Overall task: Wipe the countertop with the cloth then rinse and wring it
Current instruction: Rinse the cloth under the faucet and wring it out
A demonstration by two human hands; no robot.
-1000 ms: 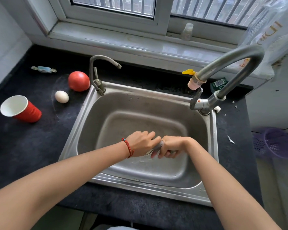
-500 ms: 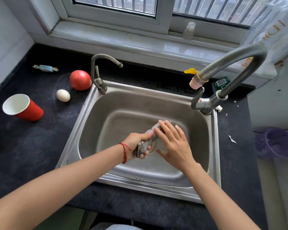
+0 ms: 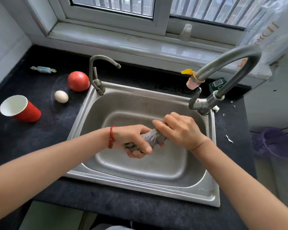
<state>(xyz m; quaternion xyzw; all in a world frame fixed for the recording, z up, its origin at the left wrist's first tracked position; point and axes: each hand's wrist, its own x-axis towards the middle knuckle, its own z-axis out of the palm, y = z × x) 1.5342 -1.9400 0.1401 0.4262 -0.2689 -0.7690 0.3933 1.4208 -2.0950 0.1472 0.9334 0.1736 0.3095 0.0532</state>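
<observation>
A grey cloth (image 3: pixel 154 136), rolled into a tight twist, is held over the steel sink (image 3: pixel 140 180). My left hand (image 3: pixel 133 138) grips its lower left end, fingers curled under it. My right hand (image 3: pixel 179 128) grips the upper right end from above. Only the middle of the cloth shows between the two hands. The dark countertop (image 3: pixel 40 130) surrounds the sink. No water runs from the large faucet (image 3: pixel 229 63).
A small faucet (image 3: pixel 98 77) stands at the sink's back left corner. On the left counter lie a red tomato (image 3: pixel 78 81), a white egg (image 3: pixel 61 96), a tipped red cup (image 3: pixel 20 109) and a wrapped candy (image 3: pixel 43 69). A purple basket (image 3: pixel 276 141) sits at the right.
My right hand, flat against the cloth half a second ago, has closed around its upper end. Both hands have shifted slightly right, and the cloth lies more level.
</observation>
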